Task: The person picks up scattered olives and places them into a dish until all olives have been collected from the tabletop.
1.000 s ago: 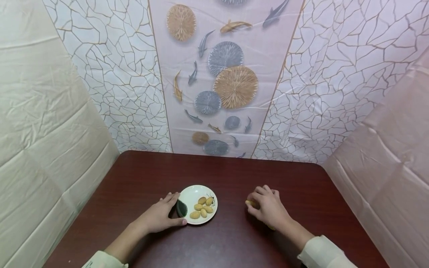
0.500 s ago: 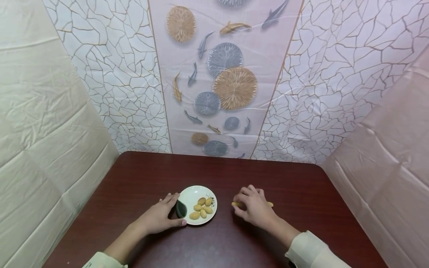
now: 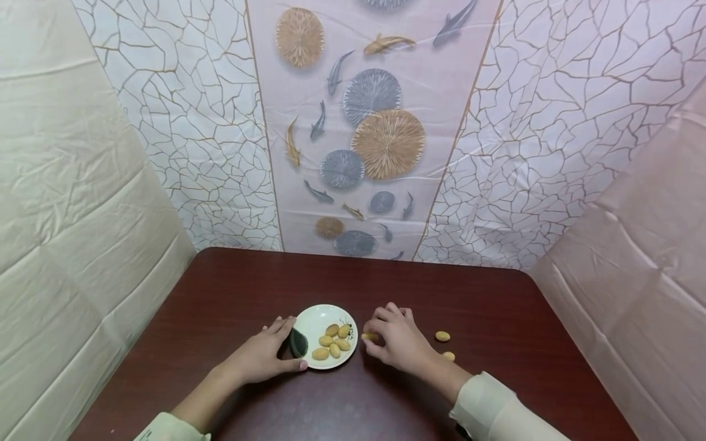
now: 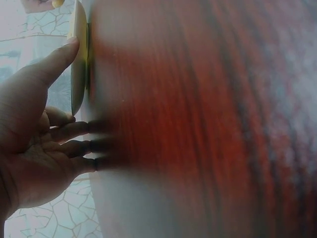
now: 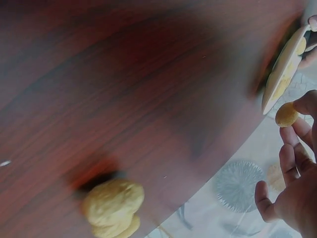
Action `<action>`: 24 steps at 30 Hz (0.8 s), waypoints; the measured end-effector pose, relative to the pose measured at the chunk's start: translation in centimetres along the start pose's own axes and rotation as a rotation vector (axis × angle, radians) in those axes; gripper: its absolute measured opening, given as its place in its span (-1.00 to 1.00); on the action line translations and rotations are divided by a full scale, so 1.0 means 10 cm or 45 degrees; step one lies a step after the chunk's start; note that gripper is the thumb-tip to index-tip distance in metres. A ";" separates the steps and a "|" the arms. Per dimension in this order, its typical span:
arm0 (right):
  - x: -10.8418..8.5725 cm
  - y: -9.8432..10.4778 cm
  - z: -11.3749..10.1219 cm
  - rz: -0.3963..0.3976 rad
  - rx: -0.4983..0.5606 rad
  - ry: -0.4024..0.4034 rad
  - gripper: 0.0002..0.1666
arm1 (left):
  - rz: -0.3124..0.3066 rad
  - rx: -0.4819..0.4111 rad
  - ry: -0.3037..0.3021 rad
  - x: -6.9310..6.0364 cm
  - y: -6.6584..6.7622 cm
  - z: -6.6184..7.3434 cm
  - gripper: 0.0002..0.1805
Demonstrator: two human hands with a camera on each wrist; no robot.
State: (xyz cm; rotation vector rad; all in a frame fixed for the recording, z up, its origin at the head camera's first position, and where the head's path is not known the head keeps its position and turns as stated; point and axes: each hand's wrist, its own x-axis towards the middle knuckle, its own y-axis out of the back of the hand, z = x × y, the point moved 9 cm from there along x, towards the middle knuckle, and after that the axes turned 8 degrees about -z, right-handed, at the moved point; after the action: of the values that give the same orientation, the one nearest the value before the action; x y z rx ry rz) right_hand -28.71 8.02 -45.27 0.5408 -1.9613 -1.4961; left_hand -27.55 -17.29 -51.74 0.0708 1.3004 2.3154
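A white plate (image 3: pixel 312 318) with a dark green patch at its left stands on the table, with several small yellow oval pieces (image 3: pixel 335 350) at its right half. My left hand (image 3: pixel 263 354) holds the plate's left rim, thumb at the near side and fingers at the far side. Just right of the plate, my right hand (image 3: pixel 398 338) pinches another yellow oval piece (image 5: pixel 286 115) between thumb and fingertips, apart from the rim. Behind that hand, two more loose yellow pieces (image 3: pixel 442 336) lie on the table; the nearer is partly hidden by the forearm.
The dark red-brown table (image 3: pixel 265 282) has rounded far corners. A patterned cloth (image 3: pixel 353 202) with printed fish hangs behind it, and beige cloth (image 3: pixel 623 275) encloses both sides.
My right hand has moved left from the loose pieces toward the plate, carrying one yellow piece. Two pieces previously hidden behind it now show. The left hand and plate stay put.
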 end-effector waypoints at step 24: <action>0.36 -0.15 -0.36 -0.052 -0.013 0.095 -0.90 | 0.010 0.000 -0.004 0.01 0.01 0.00 0.28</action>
State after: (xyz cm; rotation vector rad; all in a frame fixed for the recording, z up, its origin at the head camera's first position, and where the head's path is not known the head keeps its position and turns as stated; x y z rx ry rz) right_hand -29.01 2.72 -45.25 0.6265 -1.8953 -1.4888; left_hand -27.65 -17.31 -51.72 0.0793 1.3003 2.3209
